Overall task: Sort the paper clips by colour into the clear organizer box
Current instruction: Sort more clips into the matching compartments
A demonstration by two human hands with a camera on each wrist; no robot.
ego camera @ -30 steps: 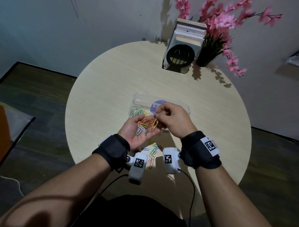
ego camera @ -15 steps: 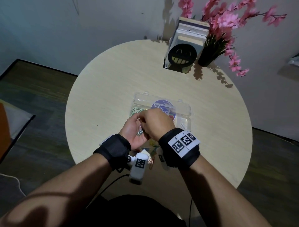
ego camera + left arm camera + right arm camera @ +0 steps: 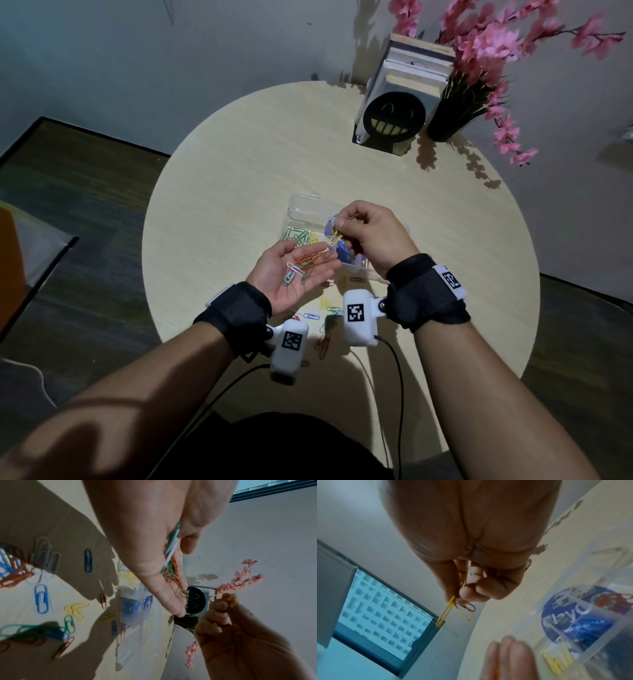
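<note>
The right hand (image 3: 368,236) pinches a couple of yellow wire paper clips (image 3: 336,236) between thumb and fingertips, poised just above the clear plastic organizer box (image 3: 301,210) on the round pale wooden table (image 3: 239,171). In the right wrist view a darker reddish clip (image 3: 469,606) seems to dangle with them; if it drops along, it lands in the wrong compartment, since yellow clips (image 3: 556,661) already lie in one cell next to blue ones (image 3: 589,628). The left hand (image 3: 291,274) lies flat, palm up, cradling a loose heap of orange, green and white clips (image 3: 303,267); any tilt could spill them among the stray clips on the table (image 3: 325,318).
</note>
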